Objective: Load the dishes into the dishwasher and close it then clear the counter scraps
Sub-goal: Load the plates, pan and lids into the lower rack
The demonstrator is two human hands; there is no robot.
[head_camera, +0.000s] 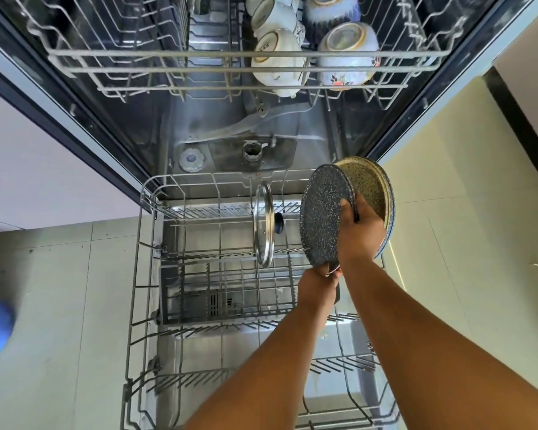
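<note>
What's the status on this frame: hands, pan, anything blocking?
Left hand grips the pan handle; right hand holds the speckled pan on edge over the lower rack. Glass lid stands just left, apart.

Cup [277,62], upper rack [199,54]: printed letters on upturned base, partly legible, roughly "SISTS". No other readable text.

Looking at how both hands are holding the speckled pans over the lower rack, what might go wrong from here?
The right hand grips two pans together, the dark pan and the beige-lined pan; one may slip. The glass lid stands on edge close beside them and could be knocked over. The left hand holds only the handle, so the pan might twist.
</note>
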